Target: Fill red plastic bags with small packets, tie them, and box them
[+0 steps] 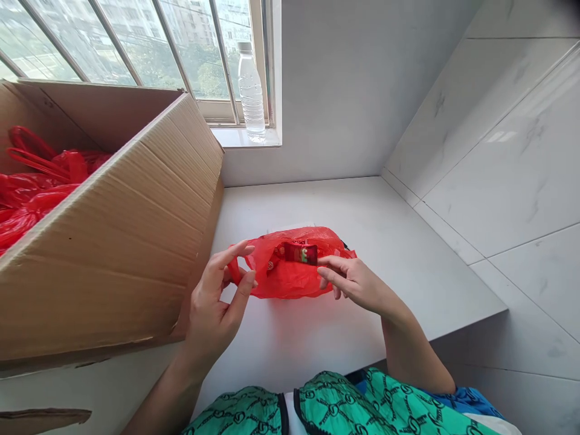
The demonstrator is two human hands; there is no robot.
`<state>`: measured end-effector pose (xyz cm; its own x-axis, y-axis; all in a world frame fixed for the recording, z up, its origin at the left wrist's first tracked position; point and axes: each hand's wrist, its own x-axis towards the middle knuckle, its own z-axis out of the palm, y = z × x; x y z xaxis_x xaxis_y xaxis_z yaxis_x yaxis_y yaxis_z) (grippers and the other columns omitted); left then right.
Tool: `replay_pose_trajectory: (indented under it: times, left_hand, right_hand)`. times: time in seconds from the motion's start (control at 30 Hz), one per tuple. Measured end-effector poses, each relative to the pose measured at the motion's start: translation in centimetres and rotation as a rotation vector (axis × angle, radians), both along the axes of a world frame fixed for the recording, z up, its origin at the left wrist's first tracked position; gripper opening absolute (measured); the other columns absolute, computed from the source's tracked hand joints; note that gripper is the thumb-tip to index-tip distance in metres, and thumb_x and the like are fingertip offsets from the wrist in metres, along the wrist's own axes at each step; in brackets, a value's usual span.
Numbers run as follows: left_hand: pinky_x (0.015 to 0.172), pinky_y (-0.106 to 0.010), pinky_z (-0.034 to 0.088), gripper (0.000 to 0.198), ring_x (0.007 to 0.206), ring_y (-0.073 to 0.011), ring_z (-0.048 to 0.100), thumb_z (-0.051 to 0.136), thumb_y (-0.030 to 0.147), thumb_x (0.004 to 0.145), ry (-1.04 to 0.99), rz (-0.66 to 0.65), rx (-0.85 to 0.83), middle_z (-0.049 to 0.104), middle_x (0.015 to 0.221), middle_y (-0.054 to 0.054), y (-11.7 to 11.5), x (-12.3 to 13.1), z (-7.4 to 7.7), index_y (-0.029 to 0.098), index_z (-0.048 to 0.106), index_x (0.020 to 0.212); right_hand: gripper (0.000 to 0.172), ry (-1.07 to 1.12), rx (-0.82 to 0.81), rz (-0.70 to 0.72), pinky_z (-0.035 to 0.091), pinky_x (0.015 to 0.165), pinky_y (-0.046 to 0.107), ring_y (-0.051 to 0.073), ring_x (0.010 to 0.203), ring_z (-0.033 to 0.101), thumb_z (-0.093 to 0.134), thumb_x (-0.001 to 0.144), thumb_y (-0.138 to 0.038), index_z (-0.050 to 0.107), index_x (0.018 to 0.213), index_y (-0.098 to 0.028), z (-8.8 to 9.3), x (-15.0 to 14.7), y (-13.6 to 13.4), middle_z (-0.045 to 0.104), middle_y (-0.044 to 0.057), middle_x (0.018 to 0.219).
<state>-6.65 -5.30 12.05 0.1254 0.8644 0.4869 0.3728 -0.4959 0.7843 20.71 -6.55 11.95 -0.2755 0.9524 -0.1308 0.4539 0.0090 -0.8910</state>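
A red plastic bag [290,284] lies with its mouth open on the white countertop. In its opening is a small dark red packet [301,254] with a green mark, and other red items show beneath it. My left hand [224,290] is at the bag's left end, with a handle loop around its fingers; thumb and forefinger are apart. My right hand [351,279] is at the bag's right side, its thumb and forefinger close together at the right end of the packet.
A large cardboard box [136,241] holding red plastic bags [45,181] stands on the left. A clear water bottle [251,90] is on the windowsill behind. Tiled wall [512,169] borders the counter [408,241] on the right.
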Motion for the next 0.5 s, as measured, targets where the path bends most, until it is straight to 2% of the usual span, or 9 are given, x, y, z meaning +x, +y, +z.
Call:
replay_pose_trajectory:
  times: [0.07, 0.1, 0.2, 0.3, 0.37, 0.5]
  left_hand:
    - [0.074, -0.030, 0.058, 0.049, 0.075, -0.0102, 0.060, 0.061, 0.020, 0.094, -0.010, -0.003, 0.019, 0.059, 0.126, -0.008, -0.3, 0.1, 0.1, 0.030, 0.050, 0.140]
    - [0.074, -0.030, 0.059, 0.049, 0.075, -0.0102, 0.059, 0.062, 0.020, 0.093, -0.014, -0.001, 0.026, 0.058, 0.127, -0.008, -0.4, 0.1, 0.2, 0.031, 0.050, 0.140]
    - [0.074, -0.031, 0.059, 0.051, 0.077, -0.0106, 0.059, 0.062, 0.020, 0.093, -0.020, 0.007, 0.032, 0.056, 0.128, -0.008, -0.6, 0.1, 0.3, 0.031, 0.049, 0.140]
    - [0.073, -0.031, 0.059, 0.052, 0.077, -0.0106, 0.059, 0.063, 0.019, 0.092, -0.028, -0.004, 0.038, 0.055, 0.130, -0.009, -0.6, 0.3, 0.2, 0.031, 0.049, 0.141]
    - [0.073, -0.031, 0.059, 0.053, 0.076, -0.0102, 0.059, 0.063, 0.018, 0.091, -0.032, -0.021, 0.055, 0.054, 0.131, -0.009, -0.6, 0.5, 0.2, 0.031, 0.049, 0.141]
    - [0.074, -0.033, 0.059, 0.055, 0.075, -0.0098, 0.059, 0.063, 0.016, 0.091, -0.019, -0.046, 0.100, 0.053, 0.130, -0.010, -0.8, 0.7, 0.3, 0.031, 0.048, 0.142]
  right_hand:
    - [0.042, -0.029, 0.025, -0.115, 0.053, 0.060, 0.026, 0.013, 0.061, 0.064, 0.052, 0.097, -0.054, 0.064, 0.123, -0.023, -0.1, 0.4, -0.3, 0.072, 0.002, 0.083]
    - [0.043, -0.037, 0.041, -0.148, 0.053, 0.060, 0.026, 0.013, 0.061, 0.063, 0.053, 0.096, -0.054, 0.064, 0.124, -0.024, -0.2, 0.8, -0.5, 0.072, 0.002, 0.081]
    - [0.034, -0.048, 0.130, -0.246, 0.049, 0.057, 0.026, 0.014, 0.060, 0.060, 0.055, 0.095, -0.053, 0.071, 0.106, -0.024, -0.2, 2.1, -1.5, 0.069, 0.001, 0.078]
    - [0.031, -0.077, 0.245, -0.364, 0.045, 0.054, 0.025, 0.013, 0.057, 0.053, 0.056, 0.095, -0.051, 0.070, 0.089, -0.023, -0.4, 2.9, -2.3, 0.066, 0.000, 0.073]
    - [0.031, -0.113, 0.308, -0.394, 0.044, 0.054, 0.026, 0.013, 0.057, 0.051, 0.055, 0.096, -0.049, 0.068, 0.085, -0.023, -0.5, 3.1, -2.6, 0.064, 0.000, 0.071]
    - [0.025, -0.288, 0.462, -0.471, 0.044, 0.058, 0.026, 0.013, 0.063, 0.055, 0.058, 0.095, -0.045, 0.066, 0.085, -0.023, -0.5, 2.8, -2.7, 0.067, 0.002, 0.086]
